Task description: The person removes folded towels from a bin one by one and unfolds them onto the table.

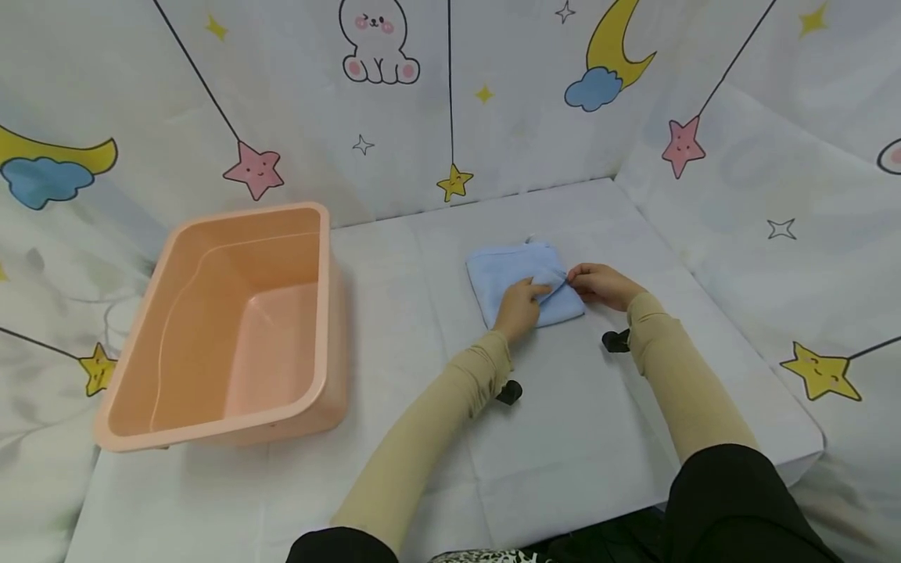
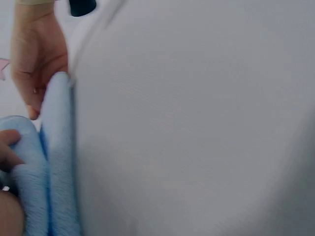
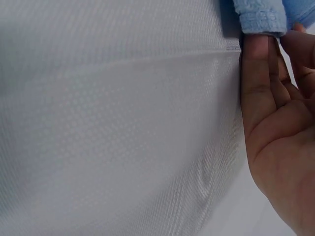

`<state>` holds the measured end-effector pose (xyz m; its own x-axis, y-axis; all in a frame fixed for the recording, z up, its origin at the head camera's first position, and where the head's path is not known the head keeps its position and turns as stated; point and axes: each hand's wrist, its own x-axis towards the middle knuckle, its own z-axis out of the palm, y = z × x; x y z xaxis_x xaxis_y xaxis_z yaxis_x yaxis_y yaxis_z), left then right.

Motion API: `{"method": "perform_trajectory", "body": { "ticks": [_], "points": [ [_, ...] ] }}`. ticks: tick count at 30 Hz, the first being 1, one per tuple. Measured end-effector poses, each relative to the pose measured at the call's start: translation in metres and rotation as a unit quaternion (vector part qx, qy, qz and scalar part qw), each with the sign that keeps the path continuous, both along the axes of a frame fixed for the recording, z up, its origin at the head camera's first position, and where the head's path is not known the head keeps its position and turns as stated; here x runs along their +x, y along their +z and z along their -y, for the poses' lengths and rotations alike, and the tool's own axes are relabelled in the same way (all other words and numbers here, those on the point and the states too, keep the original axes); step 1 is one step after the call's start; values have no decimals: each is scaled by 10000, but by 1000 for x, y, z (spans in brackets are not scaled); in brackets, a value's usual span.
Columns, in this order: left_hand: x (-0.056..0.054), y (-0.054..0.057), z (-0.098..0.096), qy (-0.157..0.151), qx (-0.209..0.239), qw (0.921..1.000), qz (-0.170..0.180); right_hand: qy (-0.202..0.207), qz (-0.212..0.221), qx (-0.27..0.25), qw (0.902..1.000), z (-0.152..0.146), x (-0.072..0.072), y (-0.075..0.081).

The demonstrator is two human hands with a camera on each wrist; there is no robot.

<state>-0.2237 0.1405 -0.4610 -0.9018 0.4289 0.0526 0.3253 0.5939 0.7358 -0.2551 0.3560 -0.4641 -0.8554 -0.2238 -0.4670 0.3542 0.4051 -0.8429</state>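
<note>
In the head view, a peach-coloured tub point(image 1: 323, 305) stands on the white-covered table point(image 1: 394, 367), its rim rounded and its smooth inner walls and floor exposed. A light blue cloth point(image 1: 498, 267) lies to the right of the tub, well apart from it, folded into a rough square with a crease raised between the hands. The left hand point(image 1: 519, 308), the nearer one to the tub, rests on the cloth with a finger stretched over it; whether it also pinches cannot be told. The right hand point(image 1: 607, 286) grips the cloth at the side farther from the tub, thumb and fingertips together on the edge. In the left wrist view, the cloth shows a soft, fuzzy pile in two thick, rounded folds; the left fingers, only partly shown, touch the one nearer them. In the right wrist view, the right fingertips reach under a thick, textured edge of the cloth, pinching it.
</note>
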Motion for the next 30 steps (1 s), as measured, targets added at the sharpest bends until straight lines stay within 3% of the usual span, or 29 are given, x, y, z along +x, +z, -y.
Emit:
{"method": "perform_trajectory", "body": {
  "ticks": [3,6,15,22,30],
  "points": [
    [-2,5,2,74,97,9991,417,-23,23,83,10000,1,-1,0],
    [-4,9,4,125,119,9979,620,55,-13,179,9998,3,-1,0],
    [-9,18,19,246,430,9963,708,245,-280,488,9981,8,2,1],
    [-17,13,45,774,1432,9777,1327,435,-300,664,9964,10,4,3],
    [-23,5,76,1113,1890,9652,1423,474,-615,872,9932,16,5,6]
  ]
}}
